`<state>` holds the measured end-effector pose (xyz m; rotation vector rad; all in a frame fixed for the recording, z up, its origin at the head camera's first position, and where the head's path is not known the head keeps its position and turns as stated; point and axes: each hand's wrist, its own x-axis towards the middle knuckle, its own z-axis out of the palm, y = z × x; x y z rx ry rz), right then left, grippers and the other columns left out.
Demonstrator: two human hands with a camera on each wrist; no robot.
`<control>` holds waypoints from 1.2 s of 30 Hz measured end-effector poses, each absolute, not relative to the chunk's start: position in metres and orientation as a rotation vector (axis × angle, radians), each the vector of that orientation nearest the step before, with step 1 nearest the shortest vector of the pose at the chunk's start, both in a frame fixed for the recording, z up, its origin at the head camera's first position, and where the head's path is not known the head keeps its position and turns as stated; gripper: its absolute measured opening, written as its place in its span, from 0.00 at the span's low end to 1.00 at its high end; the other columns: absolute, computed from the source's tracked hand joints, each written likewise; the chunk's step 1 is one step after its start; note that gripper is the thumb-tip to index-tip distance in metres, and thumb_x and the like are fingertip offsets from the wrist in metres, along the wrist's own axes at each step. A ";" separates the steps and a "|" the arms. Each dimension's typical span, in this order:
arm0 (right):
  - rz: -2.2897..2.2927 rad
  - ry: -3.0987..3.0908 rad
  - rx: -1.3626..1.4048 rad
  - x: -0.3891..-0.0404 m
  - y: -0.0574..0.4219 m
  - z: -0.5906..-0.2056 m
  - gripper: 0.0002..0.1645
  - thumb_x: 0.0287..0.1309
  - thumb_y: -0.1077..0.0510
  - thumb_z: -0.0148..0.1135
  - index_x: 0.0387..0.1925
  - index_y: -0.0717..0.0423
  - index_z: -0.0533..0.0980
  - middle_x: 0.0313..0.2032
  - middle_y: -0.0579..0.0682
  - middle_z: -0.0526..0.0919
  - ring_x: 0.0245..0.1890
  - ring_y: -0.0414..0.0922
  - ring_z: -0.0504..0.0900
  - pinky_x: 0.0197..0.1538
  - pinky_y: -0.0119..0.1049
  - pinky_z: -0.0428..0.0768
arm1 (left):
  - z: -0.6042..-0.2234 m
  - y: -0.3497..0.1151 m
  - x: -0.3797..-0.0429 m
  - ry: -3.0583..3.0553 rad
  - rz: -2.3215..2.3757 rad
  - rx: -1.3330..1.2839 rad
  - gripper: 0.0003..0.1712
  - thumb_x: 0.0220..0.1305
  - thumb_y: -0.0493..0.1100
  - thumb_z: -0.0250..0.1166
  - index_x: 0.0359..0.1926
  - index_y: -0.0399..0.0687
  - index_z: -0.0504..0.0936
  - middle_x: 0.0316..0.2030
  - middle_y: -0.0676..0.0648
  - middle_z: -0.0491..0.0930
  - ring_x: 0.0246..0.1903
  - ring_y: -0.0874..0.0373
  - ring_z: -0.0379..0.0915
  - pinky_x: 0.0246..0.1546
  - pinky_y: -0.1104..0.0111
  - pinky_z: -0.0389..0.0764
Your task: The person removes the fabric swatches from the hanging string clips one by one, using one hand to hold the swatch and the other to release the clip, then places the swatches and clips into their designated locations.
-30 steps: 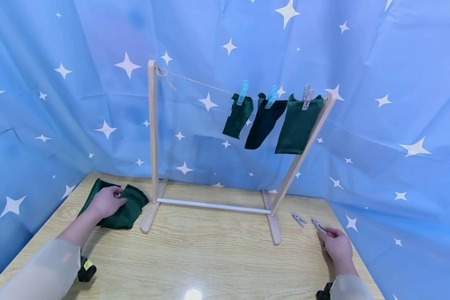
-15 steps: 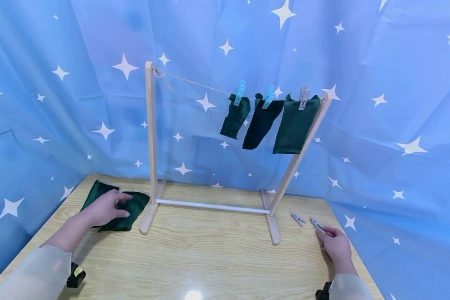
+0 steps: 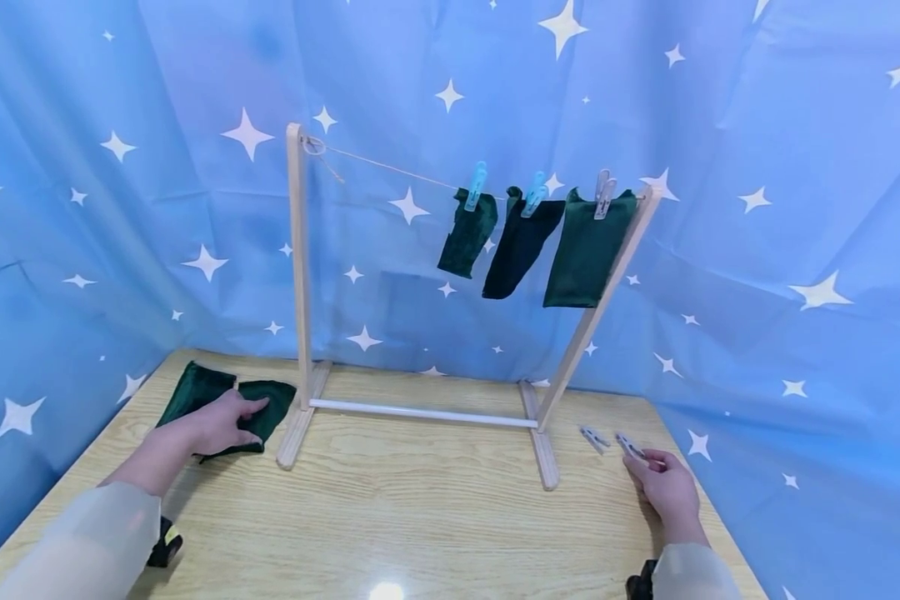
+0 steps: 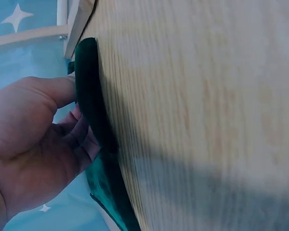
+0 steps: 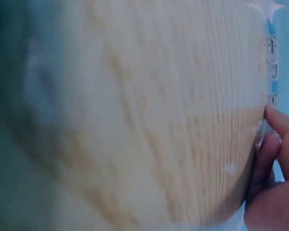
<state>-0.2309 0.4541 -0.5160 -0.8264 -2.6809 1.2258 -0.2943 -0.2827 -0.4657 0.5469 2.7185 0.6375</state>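
Observation:
On the table's left side, dark green velvety cloth lies in two flat parts, the other part to the left. My left hand rests over it, index finger and thumb spread apart, with cloth showing between them. In the left wrist view a folded cloth edge stands up from the wood and hides the thumb tip. At the right, my right hand pinches a pale clothespin between thumb and fingers, low over the table. A second pale clothespin lies just left of it.
A wooden drying frame stands at mid-table with a string across its top. Three dark green cloth pieces hang toward its right end, under blue clothespins and a pale one. Behind is a star-printed curtain.
My left hand first let go of a raised fold of the green cloth and spread its fingers, then came down onto it again. My right hand has stayed at the clothespin.

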 end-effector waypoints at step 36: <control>0.923 -2.878 -0.809 -0.232 0.444 -0.507 0.47 0.77 0.28 0.57 0.81 0.54 0.68 0.73 0.73 0.73 0.70 0.75 0.73 0.58 0.64 0.77 | -0.458 -0.271 -0.300 2.620 0.524 0.392 0.64 0.63 0.51 0.83 0.85 0.32 0.55 0.76 0.08 0.41 0.75 0.08 0.40 0.69 0.27 0.70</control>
